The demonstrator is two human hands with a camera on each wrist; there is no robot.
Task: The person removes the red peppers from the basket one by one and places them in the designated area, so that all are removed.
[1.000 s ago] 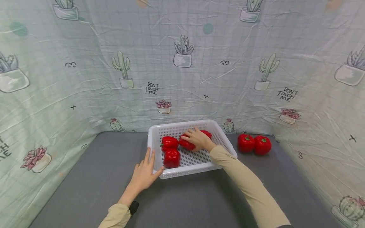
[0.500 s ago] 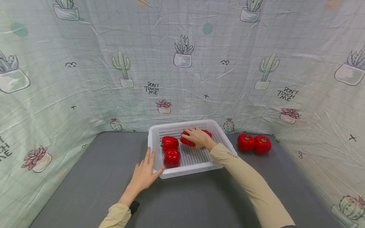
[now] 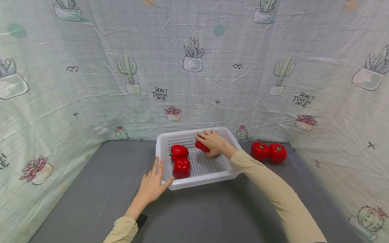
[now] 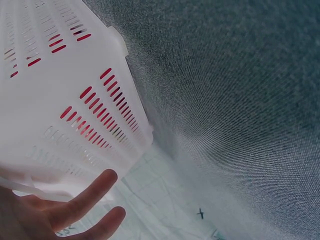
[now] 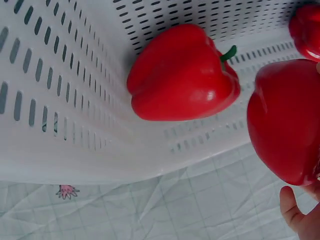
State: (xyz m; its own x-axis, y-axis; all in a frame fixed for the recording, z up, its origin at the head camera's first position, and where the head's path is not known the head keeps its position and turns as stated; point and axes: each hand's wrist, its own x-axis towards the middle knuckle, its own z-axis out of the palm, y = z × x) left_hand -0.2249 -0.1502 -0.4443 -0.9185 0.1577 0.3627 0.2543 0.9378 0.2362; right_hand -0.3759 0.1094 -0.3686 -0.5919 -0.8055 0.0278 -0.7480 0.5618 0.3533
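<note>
My right hand (image 3: pixel 215 142) grips a red bell pepper (image 3: pixel 201 146) over the back right part of a white plastic basket (image 3: pixel 200 181). In the right wrist view the held bell pepper (image 5: pixel 285 120) overlaps the basket's rim, and another bell pepper (image 5: pixel 180 75) with a green stem lies on its side in the corner. The hand hides that one in the head view. Toward the basket's left side are a bell pepper (image 3: pixel 179 152) lying sideways and one (image 3: pixel 181 168) in front of it. My left hand (image 3: pixel 151 187) rests on the left rim near the front corner, fingers spread and straight.
Two more red bell peppers, one (image 3: pixel 260 151) beside the other (image 3: pixel 278 153), stand on the grey table (image 3: pixel 200 216) right of the basket. A cactus-print sheet (image 3: pixel 212 77) hangs close behind the basket and along both sides.
My right hand has moved slightly right and toward the back with the bell pepper in its grip. The left hand keeps its place on the rim. The head view has shifted a little.
</note>
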